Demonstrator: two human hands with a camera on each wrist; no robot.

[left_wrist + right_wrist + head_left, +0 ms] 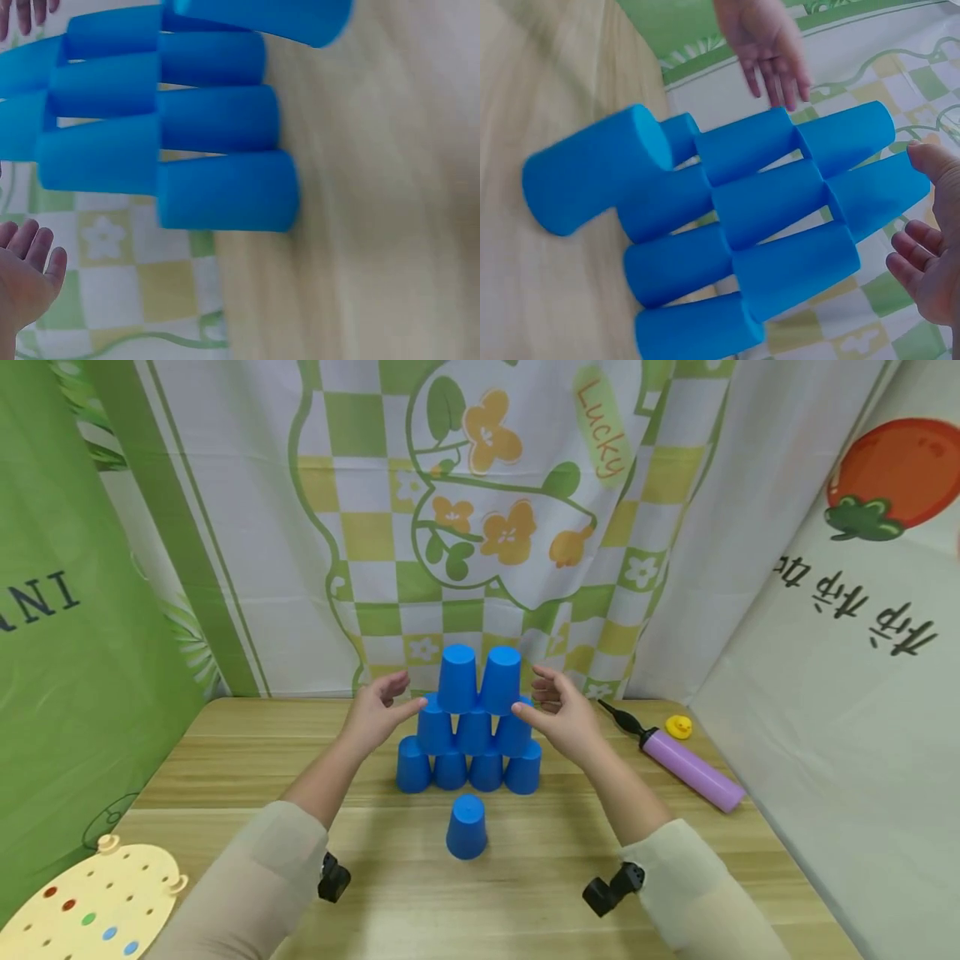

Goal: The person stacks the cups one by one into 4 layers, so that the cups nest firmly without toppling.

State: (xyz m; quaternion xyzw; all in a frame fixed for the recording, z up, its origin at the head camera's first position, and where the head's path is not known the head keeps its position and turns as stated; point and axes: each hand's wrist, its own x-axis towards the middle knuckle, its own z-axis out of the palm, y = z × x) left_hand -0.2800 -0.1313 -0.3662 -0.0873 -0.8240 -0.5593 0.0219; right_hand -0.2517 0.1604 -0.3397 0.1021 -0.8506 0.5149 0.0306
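Note:
Blue cups stand upside down in a stepped stack: several in the bottom row, three in the middle row point(474, 732), and two on top, a left top cup point(457, 679) and a right top cup point(501, 681). One more blue cup point(467, 828) stands alone in front, also upside down. My left hand point(381, 712) is beside the stack's left side, fingers relaxed and holding nothing. On the other side is my right hand point(564, 714), its fingers loosely bent around no object. Its thumb point(928, 159) appears close to a top cup; whether it touches, I cannot tell.
A purple hand pump point(693, 770) with a black nozzle lies on the wooden table point(360, 893) at the right, near a small yellow duck point(678, 727). At the front left is a cream board with coloured dots point(97, 893). A patterned curtain point(360, 535) hangs behind the stack.

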